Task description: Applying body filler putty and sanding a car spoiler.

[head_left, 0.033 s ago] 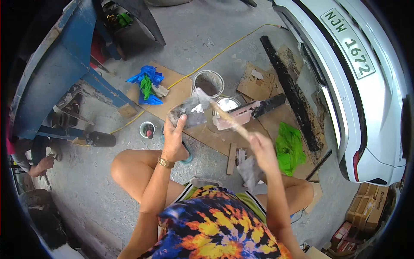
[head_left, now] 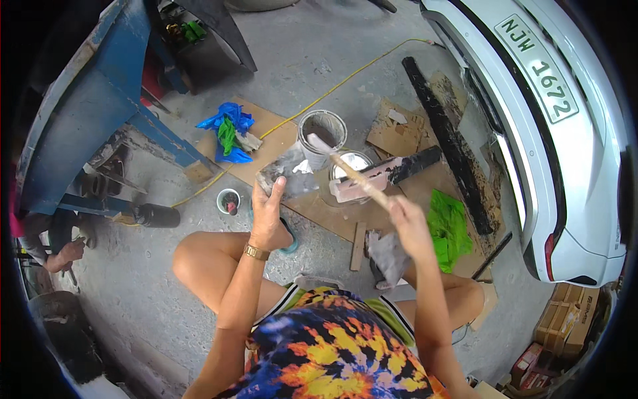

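My left hand [head_left: 268, 216] is closed on the near edge of a flat, grey-smeared board [head_left: 279, 169], thumb on top. A dab of white paste [head_left: 304, 166] sits on the board's right part. In my right hand [head_left: 409, 226] is a light wooden stick [head_left: 365, 185], slanting up and left. Its pale, coated tip crosses in front of an open, smeared can [head_left: 302, 126] beyond the board; whether it touches the can I cannot tell. Beneath the stick stands a second can [head_left: 352, 159] with white in it, beside a pinkish, dark-ended strip [head_left: 412, 165].
Cardboard [head_left: 339, 223] covers the floor ahead. Blue plastic [head_left: 232, 126] lies at left, green plastic [head_left: 448, 223] at right. A small cup [head_left: 228, 201] stands near my left hand. A long black bar [head_left: 445, 133] lies before a white car [head_left: 565, 179]. Another person's hand [head_left: 70, 251] shows far left.
The stick's tip has shifted slightly right, away from the board's white paste. My right hand has moved a little up and right. My left hand and the board stay nearly still.
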{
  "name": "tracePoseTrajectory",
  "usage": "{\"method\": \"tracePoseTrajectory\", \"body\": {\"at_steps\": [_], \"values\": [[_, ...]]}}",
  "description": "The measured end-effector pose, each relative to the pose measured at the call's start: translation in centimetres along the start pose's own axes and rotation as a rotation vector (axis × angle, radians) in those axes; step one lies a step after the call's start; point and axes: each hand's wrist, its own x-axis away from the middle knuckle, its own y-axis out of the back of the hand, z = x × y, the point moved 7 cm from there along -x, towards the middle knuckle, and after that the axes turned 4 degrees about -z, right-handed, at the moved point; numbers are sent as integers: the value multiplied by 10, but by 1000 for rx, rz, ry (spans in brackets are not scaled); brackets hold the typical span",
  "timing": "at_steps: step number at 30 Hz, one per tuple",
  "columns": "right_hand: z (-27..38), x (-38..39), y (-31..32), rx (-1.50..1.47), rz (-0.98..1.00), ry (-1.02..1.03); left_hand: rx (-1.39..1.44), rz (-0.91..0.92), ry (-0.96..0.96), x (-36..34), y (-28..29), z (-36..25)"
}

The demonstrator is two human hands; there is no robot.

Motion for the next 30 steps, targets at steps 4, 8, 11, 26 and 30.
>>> {"method": "tracePoseTrajectory", "body": {"at_steps": [4,8,11,26,30], "values": [[-7,-79,2,288,16,115,327,-92,56,2,10,-6],[-16,-146,-26,537,120,49,468,-243,164,0,21,10],[-29,-176,-44,543,97,-14,464,-189,153,-11,17,19],[-152,186,-67,-701,195,-991,406,-77,221,4,-12,4],[-143,231,-63,-1036,236,-983,382,-37,309,24,-14,17]]}}
